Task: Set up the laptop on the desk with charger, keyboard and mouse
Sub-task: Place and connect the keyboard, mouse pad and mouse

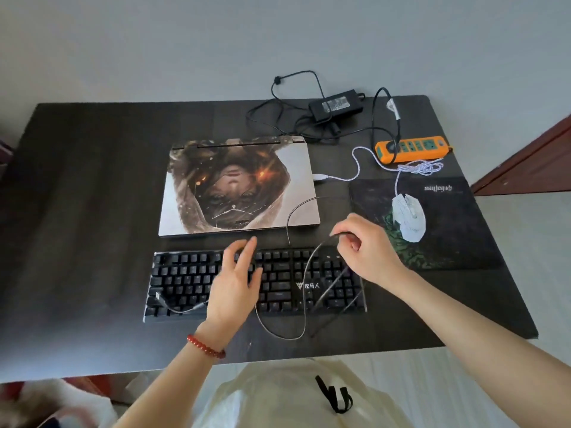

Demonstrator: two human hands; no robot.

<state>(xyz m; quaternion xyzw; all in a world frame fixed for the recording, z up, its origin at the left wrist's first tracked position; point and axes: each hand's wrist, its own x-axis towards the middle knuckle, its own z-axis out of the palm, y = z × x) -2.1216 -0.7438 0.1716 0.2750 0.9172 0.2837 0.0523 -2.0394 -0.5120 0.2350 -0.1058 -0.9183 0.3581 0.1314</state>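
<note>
Black keyboard (216,282) lies below closed, picture-skinned laptop (238,186), cable (304,304) looping across.

A dark bench (92,211) with a faint wood grain fills most of the view, its far edge set against a plain pale grey wall (278,41). The wall is bare and evenly lit by soft daylight, with no hard shadows. To the right, past the bench's corner, a reddish-brown wooden skirting or door frame (531,162) runs at a slant above a light grey floor (531,248). The same pale floor shows below the near edge. At the lower left corner lies a blurred patch of red and white that cannot be made out.
</note>
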